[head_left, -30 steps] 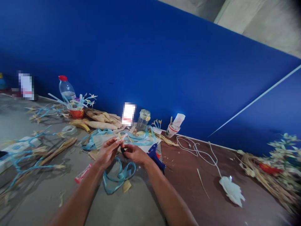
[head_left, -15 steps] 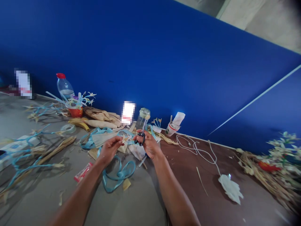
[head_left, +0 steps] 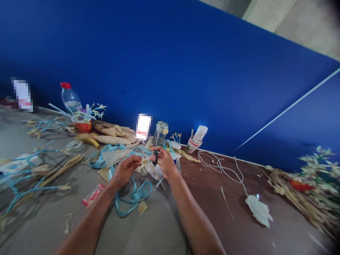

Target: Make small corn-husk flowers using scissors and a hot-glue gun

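My left hand (head_left: pixel 125 172) pinches a small pale flower-like piece (head_left: pixel 145 160), which looks made of dried husk. My right hand (head_left: pixel 165 163) is closed on dark-handled scissors (head_left: pixel 156 157), their blades pointing up and away. The thumb and fingertips of that hand are at the right end of the pale piece; whether they grip it too I cannot tell. Beneath and beyond my hands lie light-blue ribbon (head_left: pixel 138 194) and pale husk strips (head_left: pixel 115 156). A lidded glass jar (head_left: pixel 160 132) stands just behind the scissors.
To the left are blue-stemmed husk flowers (head_left: pixel 23 193), a tape roll (head_left: pixel 74 145), a red tub (head_left: pixel 83 126) and a red-capped bottle (head_left: pixel 70 98). A paper cup (head_left: pixel 193 144), a white cable (head_left: pixel 220 166) and white tissue (head_left: pixel 259 210) lie right. A blue partition (head_left: pixel 170 63) rises behind.
The scissors have turned in my right hand, so their handles now show edge-on. My hands have drawn closer together at the pale piece. The view has shifted slightly.
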`<state>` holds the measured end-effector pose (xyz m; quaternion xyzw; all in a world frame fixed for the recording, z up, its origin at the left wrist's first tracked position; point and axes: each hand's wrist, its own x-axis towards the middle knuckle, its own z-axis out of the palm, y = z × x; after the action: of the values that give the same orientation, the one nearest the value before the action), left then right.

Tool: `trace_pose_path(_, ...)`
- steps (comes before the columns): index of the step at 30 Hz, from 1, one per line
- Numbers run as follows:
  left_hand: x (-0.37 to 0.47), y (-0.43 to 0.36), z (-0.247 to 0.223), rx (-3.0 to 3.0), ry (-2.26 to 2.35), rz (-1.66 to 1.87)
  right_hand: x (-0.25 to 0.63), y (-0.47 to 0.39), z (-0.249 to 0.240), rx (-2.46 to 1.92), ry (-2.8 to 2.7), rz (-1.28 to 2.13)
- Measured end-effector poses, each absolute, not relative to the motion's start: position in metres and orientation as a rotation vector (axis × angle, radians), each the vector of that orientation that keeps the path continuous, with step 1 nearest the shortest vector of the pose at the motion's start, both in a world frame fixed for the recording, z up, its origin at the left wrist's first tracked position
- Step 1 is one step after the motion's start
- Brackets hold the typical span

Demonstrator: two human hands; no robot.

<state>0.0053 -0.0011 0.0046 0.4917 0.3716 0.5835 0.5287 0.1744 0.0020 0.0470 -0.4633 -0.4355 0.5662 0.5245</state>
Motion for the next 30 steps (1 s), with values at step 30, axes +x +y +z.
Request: trace_pose_path(30, -0.003, 0.009, 0.003, 0.655, 0.852, 1.635, 0.184, -0.005, 0.059, -1.189, -1.439, 1.452)
